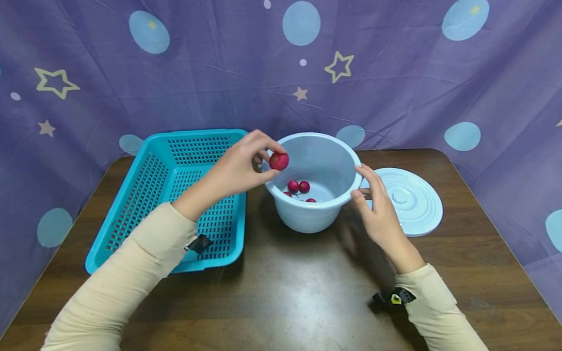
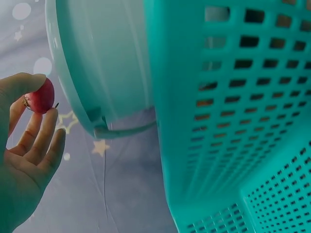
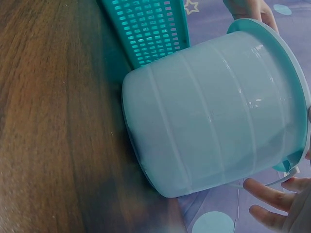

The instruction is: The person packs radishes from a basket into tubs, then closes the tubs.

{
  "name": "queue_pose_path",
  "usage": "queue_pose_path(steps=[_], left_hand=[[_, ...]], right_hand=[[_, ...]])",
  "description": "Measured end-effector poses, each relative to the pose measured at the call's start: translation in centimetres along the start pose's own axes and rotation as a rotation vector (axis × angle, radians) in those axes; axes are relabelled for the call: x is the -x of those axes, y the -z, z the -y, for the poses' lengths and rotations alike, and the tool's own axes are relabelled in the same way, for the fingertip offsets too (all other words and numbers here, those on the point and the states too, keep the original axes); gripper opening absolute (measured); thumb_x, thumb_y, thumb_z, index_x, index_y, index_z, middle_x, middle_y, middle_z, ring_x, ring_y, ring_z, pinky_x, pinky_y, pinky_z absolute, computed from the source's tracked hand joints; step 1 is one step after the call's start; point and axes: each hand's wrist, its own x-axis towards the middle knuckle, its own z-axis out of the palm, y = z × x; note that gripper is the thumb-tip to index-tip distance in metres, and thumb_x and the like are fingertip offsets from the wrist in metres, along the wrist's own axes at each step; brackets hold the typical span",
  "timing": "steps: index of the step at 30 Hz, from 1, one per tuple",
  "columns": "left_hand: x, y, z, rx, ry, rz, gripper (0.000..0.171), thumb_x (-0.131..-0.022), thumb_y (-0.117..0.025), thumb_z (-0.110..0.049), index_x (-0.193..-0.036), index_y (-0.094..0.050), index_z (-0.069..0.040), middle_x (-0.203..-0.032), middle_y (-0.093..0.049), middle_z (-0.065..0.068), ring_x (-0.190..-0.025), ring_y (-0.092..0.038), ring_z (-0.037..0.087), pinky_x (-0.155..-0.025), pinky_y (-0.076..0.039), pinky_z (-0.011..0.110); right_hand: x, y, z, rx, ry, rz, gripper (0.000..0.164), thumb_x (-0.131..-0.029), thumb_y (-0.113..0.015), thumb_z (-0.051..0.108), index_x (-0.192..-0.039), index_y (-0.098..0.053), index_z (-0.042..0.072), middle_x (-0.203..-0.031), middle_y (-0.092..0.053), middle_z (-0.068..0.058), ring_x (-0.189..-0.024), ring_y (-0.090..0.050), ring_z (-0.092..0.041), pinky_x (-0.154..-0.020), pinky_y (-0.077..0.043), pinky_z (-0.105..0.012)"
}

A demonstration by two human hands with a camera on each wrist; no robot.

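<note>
My left hand (image 1: 236, 164) pinches a small red round fruit (image 1: 279, 161) between thumb and fingers, over the left rim of a pale blue bucket (image 1: 306, 218). In the left wrist view the fruit (image 2: 41, 96) shows a thin dark stem at one end and a dry tuft at the other. Several more red fruits (image 1: 293, 186) lie at the bottom of the bucket, some partly hidden by its front wall. On the bucket's right side my right hand (image 1: 380, 216) holds the rim. In the right wrist view its fingers (image 3: 269, 196) are spread beside the bucket's handle (image 3: 284, 179).
Left of the bucket sits a turquoise plastic basket (image 1: 241, 218) with slotted walls; the left arm crosses above it. A pale blue round lid (image 1: 414, 199) lies on the wooden table (image 1: 285, 299), right of the bucket. A purple patterned cloth (image 1: 240, 68) hangs behind.
</note>
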Motion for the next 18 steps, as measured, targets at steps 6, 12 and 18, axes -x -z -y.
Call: queue_pose_path(steps=[6,12,18], left_hand=[[-0.2,-0.9,-0.5,-0.032,-0.011,0.060,0.040,-0.080,-0.084,-0.013,-0.116,-0.069,-0.016,-0.114,-0.057,0.002,-0.095,-0.062,0.017,-0.079,-0.054,0.032],[-0.6,-1.9,-1.0,-0.037,-0.031,0.125,0.038,-0.081,-0.083,-0.017,-0.117,-0.069,-0.018,-0.114,-0.058,0.001,-0.096,-0.062,0.016,-0.079,-0.053,0.035],[-1.1,-3.0,-1.4,-0.051,-0.081,0.167,0.035,-0.082,-0.082,-0.018,-0.115,-0.071,-0.018,-0.108,-0.059,-0.002,-0.095,-0.061,0.013,-0.081,-0.052,0.035]], right_hand=[[-0.1,0.0,-0.1,0.001,0.002,0.000,0.051,-0.104,-0.050,0.034,-0.151,-0.039,0.018,-0.158,-0.030,-0.007,-0.105,-0.062,-0.029,-0.093,-0.044,-0.033],[-0.1,0.0,-0.1,-0.001,0.002,0.001,0.051,-0.104,-0.050,0.034,-0.151,-0.039,0.018,-0.158,-0.030,-0.006,-0.106,-0.062,-0.028,-0.094,-0.044,-0.035],[-0.1,0.0,-0.1,-0.005,0.011,-0.001,0.050,-0.104,-0.051,0.032,-0.151,-0.039,0.017,-0.158,-0.031,-0.006,-0.105,-0.062,-0.027,-0.094,-0.044,-0.031]])
